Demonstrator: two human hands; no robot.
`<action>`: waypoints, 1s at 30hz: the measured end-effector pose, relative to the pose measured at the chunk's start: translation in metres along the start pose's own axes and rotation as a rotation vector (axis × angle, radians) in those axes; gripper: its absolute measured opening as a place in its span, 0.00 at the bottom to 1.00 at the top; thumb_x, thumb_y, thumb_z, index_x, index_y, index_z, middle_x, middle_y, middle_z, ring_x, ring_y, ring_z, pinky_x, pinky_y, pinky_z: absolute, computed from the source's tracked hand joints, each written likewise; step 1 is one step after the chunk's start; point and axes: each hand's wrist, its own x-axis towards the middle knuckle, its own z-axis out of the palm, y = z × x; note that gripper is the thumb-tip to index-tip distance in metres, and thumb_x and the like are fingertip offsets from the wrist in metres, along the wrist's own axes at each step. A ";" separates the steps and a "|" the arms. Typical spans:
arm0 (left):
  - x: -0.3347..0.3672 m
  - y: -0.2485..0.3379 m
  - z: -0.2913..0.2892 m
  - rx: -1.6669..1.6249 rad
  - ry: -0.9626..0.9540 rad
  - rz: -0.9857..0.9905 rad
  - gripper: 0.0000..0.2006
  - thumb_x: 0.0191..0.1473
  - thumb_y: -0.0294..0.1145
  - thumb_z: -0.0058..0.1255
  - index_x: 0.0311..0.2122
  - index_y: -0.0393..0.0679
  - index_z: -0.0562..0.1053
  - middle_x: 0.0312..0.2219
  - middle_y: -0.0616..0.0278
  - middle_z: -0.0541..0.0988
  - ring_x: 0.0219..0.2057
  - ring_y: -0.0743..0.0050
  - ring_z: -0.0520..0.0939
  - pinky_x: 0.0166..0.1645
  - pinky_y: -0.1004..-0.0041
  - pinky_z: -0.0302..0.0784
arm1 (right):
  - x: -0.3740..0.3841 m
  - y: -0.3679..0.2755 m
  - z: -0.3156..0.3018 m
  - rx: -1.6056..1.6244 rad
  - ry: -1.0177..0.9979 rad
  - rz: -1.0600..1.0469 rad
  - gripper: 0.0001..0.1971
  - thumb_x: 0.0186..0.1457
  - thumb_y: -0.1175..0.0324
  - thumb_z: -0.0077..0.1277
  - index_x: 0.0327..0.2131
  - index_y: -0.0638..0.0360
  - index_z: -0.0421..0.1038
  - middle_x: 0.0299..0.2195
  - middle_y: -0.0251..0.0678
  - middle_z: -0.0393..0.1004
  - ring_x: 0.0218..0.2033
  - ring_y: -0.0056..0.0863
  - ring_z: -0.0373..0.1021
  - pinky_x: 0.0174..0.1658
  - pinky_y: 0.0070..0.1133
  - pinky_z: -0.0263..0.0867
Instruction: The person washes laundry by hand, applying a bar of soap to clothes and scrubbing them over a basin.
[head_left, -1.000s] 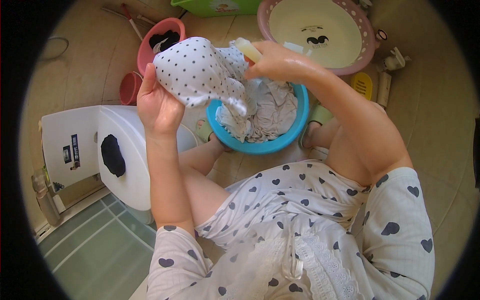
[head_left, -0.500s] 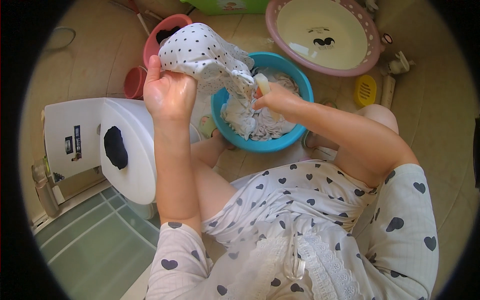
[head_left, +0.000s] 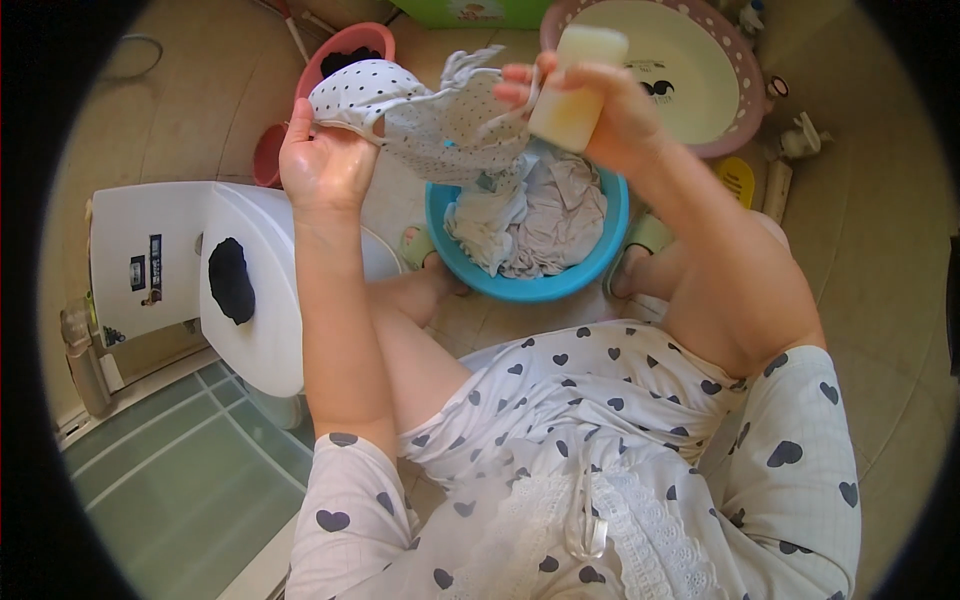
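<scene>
A wet white garment with black polka dots (head_left: 365,92) is draped over my left hand (head_left: 330,165). My left palm faces up with the thumb out, while the other fingers are hidden under the garment's rounded part. Its looser end with a tie-like strip stretches right, close to my right fingers; whether they touch it I cannot tell. In my right hand (head_left: 625,115) is a pale yellow-white bar of soap (head_left: 575,95), gripped between thumb and fingers. Below both hands, a blue basin (head_left: 530,290) holds crumpled white and pale beige clothes (head_left: 560,205).
A large pink-rimmed basin (head_left: 748,75) with water stands at the far right, near a yellow soap dish (head_left: 737,180). Far left are a pink basin (head_left: 388,45) with dark cloth and a red container (head_left: 267,155). Black cloth (head_left: 231,280) lies on a white toilet lid (head_left: 265,345).
My right hand has risen out from over the blue basin with the soap, up and to the right. The garment's free end has lifted and spread; my left hand has shifted slightly.
</scene>
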 end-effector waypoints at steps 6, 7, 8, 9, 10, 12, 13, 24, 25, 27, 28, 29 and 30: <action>-0.003 -0.003 0.015 0.397 0.081 0.002 0.17 0.55 0.33 0.36 0.49 0.38 0.60 0.49 0.49 0.63 0.52 0.53 0.64 0.55 0.54 0.58 | 0.011 -0.056 0.015 -0.268 -0.143 -0.174 0.11 0.41 0.73 0.49 0.32 0.59 0.64 0.38 0.43 0.67 0.36 0.31 0.69 0.35 0.24 0.67; -0.001 0.005 0.014 0.439 0.039 -0.086 0.17 0.55 0.32 0.38 0.48 0.38 0.59 0.48 0.48 0.64 0.50 0.53 0.66 0.53 0.55 0.61 | 0.011 -0.063 0.017 -0.311 -0.151 -0.212 0.11 0.41 0.73 0.49 0.32 0.59 0.64 0.38 0.43 0.67 0.36 0.31 0.69 0.35 0.25 0.67; -0.002 0.017 0.014 0.485 0.005 -0.168 0.16 0.54 0.31 0.40 0.48 0.39 0.59 0.48 0.48 0.65 0.49 0.53 0.67 0.51 0.55 0.64 | 0.013 -0.066 0.019 -0.347 -0.166 -0.247 0.11 0.41 0.73 0.49 0.33 0.58 0.63 0.38 0.43 0.67 0.36 0.30 0.69 0.35 0.25 0.67; -0.003 0.030 0.016 0.397 -0.005 -0.261 0.17 0.53 0.30 0.42 0.48 0.38 0.58 0.44 0.47 0.67 0.47 0.55 0.70 0.46 0.60 0.68 | 0.017 -0.069 0.020 -0.408 -0.147 -0.265 0.13 0.41 0.72 0.49 0.34 0.59 0.63 0.37 0.41 0.68 0.34 0.28 0.69 0.34 0.23 0.66; -0.001 0.051 0.005 0.233 -0.083 -0.406 0.19 0.53 0.30 0.42 0.48 0.36 0.56 0.42 0.47 0.69 0.44 0.58 0.73 0.42 0.65 0.70 | 0.020 -0.069 0.020 -0.405 -0.145 -0.266 0.13 0.41 0.72 0.49 0.34 0.59 0.63 0.37 0.41 0.68 0.34 0.28 0.69 0.34 0.23 0.66; -0.006 0.074 0.000 0.345 -0.105 -0.282 0.19 0.54 0.31 0.42 0.48 0.35 0.55 0.42 0.47 0.70 0.40 0.65 0.75 0.40 0.68 0.71 | 0.026 -0.069 0.020 -0.636 -0.079 -0.277 0.13 0.42 0.71 0.50 0.34 0.60 0.63 0.33 0.39 0.69 0.31 0.25 0.69 0.32 0.19 0.64; -0.006 0.063 0.003 0.338 -0.109 -0.293 0.19 0.54 0.31 0.42 0.48 0.35 0.55 0.42 0.47 0.70 0.40 0.65 0.75 0.40 0.68 0.71 | 0.027 -0.069 0.016 -0.642 -0.067 -0.277 0.13 0.42 0.71 0.50 0.34 0.60 0.63 0.33 0.39 0.69 0.31 0.25 0.69 0.32 0.19 0.64; -0.011 0.006 0.025 1.321 0.022 0.408 0.36 0.43 0.25 0.55 0.57 0.40 0.51 0.32 0.62 0.68 0.28 0.81 0.72 0.36 0.84 0.68 | 0.027 -0.052 0.036 -0.806 -0.122 -0.374 0.06 0.41 0.75 0.49 0.27 0.64 0.68 0.23 0.32 0.69 0.28 0.20 0.66 0.32 0.18 0.62; -0.009 -0.008 0.026 1.366 -0.056 0.361 0.35 0.40 0.24 0.57 0.56 0.43 0.56 0.29 0.67 0.65 0.27 0.84 0.69 0.35 0.86 0.66 | 0.027 -0.049 0.039 -0.811 -0.119 -0.373 0.06 0.41 0.75 0.49 0.27 0.64 0.68 0.23 0.32 0.69 0.28 0.20 0.66 0.32 0.18 0.62; -0.003 -0.023 0.019 1.716 -0.154 0.395 0.34 0.32 0.33 0.65 0.49 0.47 0.66 0.27 0.73 0.62 0.28 0.86 0.65 0.32 0.86 0.60 | 0.031 -0.040 0.053 -0.774 -0.270 -0.319 0.06 0.41 0.76 0.47 0.28 0.64 0.66 0.26 0.33 0.70 0.30 0.20 0.67 0.34 0.19 0.63; 0.000 -0.033 0.019 1.714 -0.154 0.394 0.34 0.32 0.33 0.65 0.49 0.47 0.66 0.27 0.73 0.62 0.28 0.86 0.65 0.32 0.86 0.60 | 0.031 -0.038 0.058 -0.775 -0.269 -0.318 0.06 0.41 0.76 0.47 0.28 0.64 0.66 0.26 0.33 0.70 0.30 0.20 0.67 0.34 0.19 0.63; 0.005 -0.039 0.016 1.793 -0.223 0.393 0.33 0.32 0.35 0.65 0.49 0.45 0.67 0.28 0.72 0.64 0.29 0.83 0.66 0.32 0.83 0.62 | 0.032 -0.032 0.062 -0.796 -0.279 -0.328 0.08 0.41 0.76 0.47 0.30 0.63 0.64 0.28 0.34 0.70 0.31 0.20 0.67 0.35 0.19 0.63; 0.008 -0.043 0.013 1.871 -0.295 0.391 0.33 0.32 0.38 0.65 0.48 0.43 0.67 0.29 0.70 0.66 0.29 0.80 0.68 0.32 0.80 0.64 | 0.034 -0.028 0.067 -0.817 -0.289 -0.338 0.09 0.42 0.77 0.47 0.31 0.63 0.63 0.30 0.35 0.71 0.32 0.20 0.67 0.35 0.19 0.63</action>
